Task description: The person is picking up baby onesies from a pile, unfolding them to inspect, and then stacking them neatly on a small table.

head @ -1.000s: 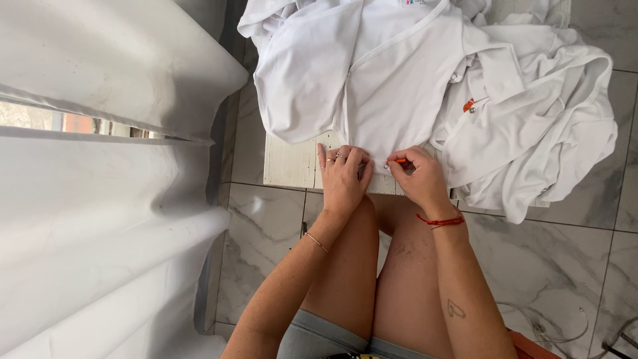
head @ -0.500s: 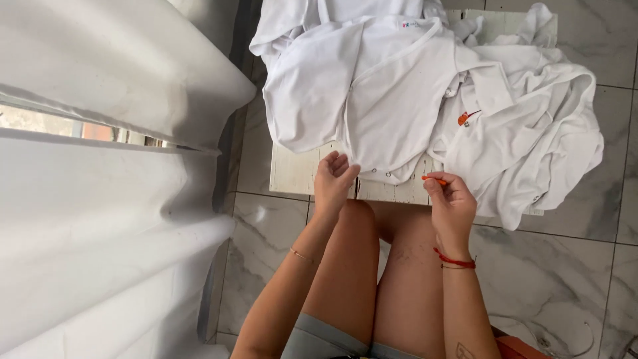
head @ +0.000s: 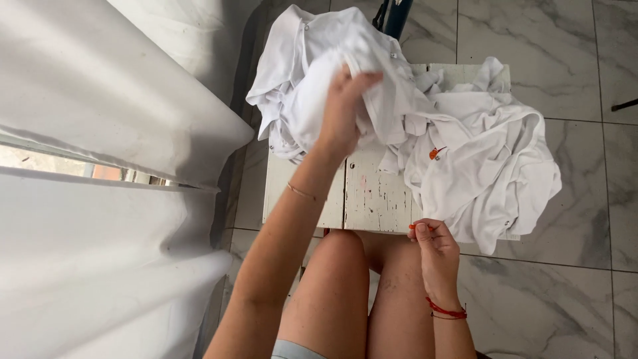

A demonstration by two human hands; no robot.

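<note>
A: Head view, item one?
B: Left hand point(head: 344, 110), raised over the table, fingers closed on a bunched fold of a white shirt point(head: 312, 80); the garment hung from the grip at the table's far left corner.

A: Item two?
B: Right hand point(head: 435, 249), low, just above the knees, fingers pinched narrow on a small orange object point(head: 413, 227), too small to identify. A red string bracelet point(head: 446, 311) sat on that wrist.

A: Supporting surface?
B: Small white wooden table point(head: 372, 196), paint chipped.

A: Other stock?
B: A pile of white garments point(head: 485, 159) on the table's right half, one bearing an orange emblem. Grey marble floor tiles point(head: 565, 292) beneath; white curtain point(head: 100, 133) to the left.
</note>
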